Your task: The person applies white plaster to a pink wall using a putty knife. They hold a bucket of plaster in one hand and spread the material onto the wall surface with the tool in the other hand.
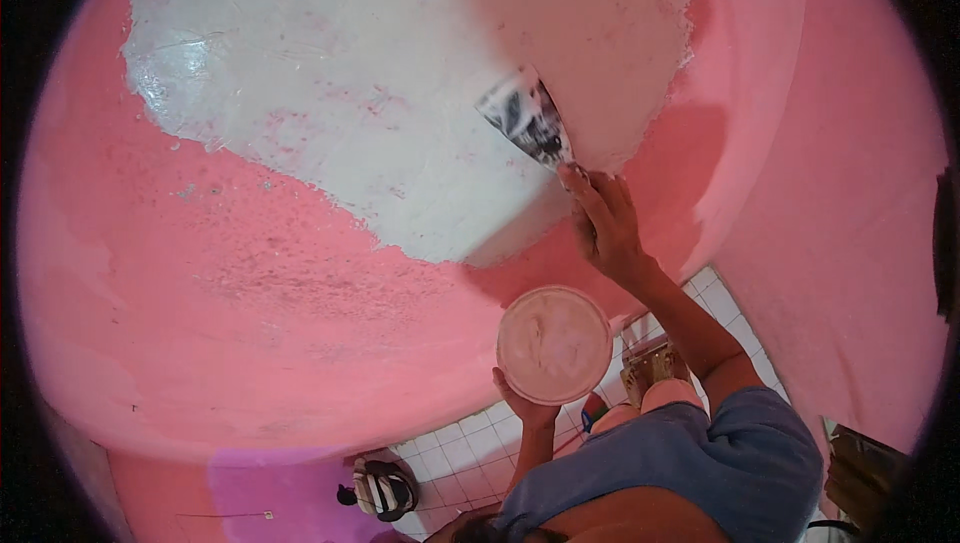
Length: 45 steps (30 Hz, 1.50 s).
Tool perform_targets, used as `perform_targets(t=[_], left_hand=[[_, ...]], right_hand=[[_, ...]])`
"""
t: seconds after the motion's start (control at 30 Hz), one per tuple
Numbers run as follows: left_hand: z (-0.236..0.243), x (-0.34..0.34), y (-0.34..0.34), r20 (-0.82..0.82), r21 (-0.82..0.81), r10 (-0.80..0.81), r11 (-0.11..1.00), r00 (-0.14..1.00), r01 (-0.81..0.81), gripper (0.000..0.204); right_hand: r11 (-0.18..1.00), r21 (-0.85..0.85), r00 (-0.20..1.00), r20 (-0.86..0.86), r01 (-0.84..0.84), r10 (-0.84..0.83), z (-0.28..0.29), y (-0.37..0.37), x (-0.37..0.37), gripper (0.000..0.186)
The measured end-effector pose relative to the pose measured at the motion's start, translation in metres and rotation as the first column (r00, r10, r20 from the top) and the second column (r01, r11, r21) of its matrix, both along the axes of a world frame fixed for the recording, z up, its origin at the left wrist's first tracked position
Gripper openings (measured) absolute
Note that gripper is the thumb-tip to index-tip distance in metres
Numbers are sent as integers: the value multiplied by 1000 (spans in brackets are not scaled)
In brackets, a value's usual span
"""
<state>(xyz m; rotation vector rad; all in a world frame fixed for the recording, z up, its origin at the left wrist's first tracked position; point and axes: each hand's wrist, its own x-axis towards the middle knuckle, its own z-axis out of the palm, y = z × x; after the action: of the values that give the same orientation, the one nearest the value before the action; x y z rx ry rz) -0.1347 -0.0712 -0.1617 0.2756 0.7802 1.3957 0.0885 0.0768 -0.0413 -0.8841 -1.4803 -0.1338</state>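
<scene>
In my right hand (607,220) is a wide putty knife (530,121), its fingers wrapped round the handle. The smeared blade lies over a white patch (330,73) on the pink wall (250,313); whether it touches the surface I cannot tell. My left hand (528,403) grips a round, pale pinkish disc-like board or container top (553,343) from below, with smears across its face. The white patch has ragged edges and pink specks, and shadow covers its right part.
A white tiled floor (455,453) lies below, with a wooden stool or step (650,363) by my legs and a dark striped bundle (385,491) at the lower left. Another pink wall (830,243) rises at the right, with a dark-framed opening or object (855,478) low beside it.
</scene>
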Motion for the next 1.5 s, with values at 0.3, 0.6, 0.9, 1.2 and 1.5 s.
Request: perform_targets(t=[0.3, 0.6, 0.9, 1.2, 1.5], left_hand=[[-6, 2, -1, 69, -19, -26, 999, 997, 27, 75], [-5, 12, 3, 179, -23, -71, 997, 981, 76, 80], [-8, 8, -3, 104, -40, -46, 998, 994, 51, 80], [-8, 8, 1, 277, 10, -83, 996, 957, 83, 78], [-6, 5, -6, 250, 9, -49, 999, 967, 48, 70]], right_hand=[[997, -82, 999, 36, 2, 1, -64, -31, 5, 45], [999, 12, 999, -12, -36, 36, 17, 0, -1, 46], [987, -148, 998, 14, -58, 61, -79, -42, -17, 47], [996, 79, 998, -32, -51, 53, 35, -7, -15, 44], [992, -97, 996, -27, -83, 81, -39, -32, -32, 43]])
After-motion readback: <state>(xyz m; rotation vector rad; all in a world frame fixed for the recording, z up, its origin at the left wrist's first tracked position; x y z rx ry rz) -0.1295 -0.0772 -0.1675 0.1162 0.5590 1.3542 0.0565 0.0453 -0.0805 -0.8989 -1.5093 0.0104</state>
